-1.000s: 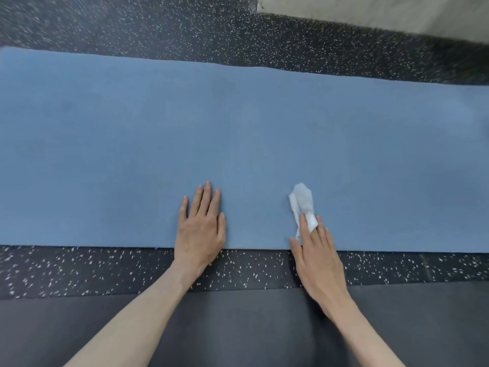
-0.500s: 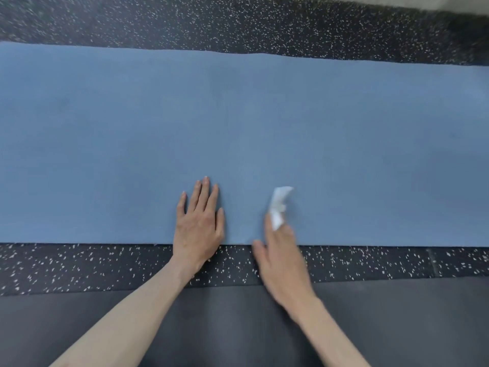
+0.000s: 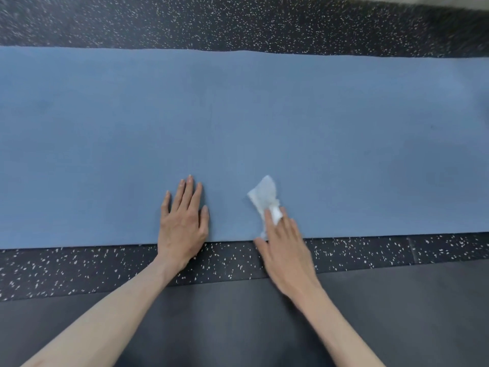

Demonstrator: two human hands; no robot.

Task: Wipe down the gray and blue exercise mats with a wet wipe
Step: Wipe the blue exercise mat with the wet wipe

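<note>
While the left hand [image 3: 182, 223] lies flat, fingers straight, on the blue mat [image 3: 264, 123], the right hand [image 3: 284, 247] presses a white wet wipe [image 3: 264, 198] onto it with extended fingers.

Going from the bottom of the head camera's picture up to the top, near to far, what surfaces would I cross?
Gray mat → a strip of speckled black floor → blue mat, where the left hand lies flat and the right hand presses the wet wipe → speckled floor again.
</note>
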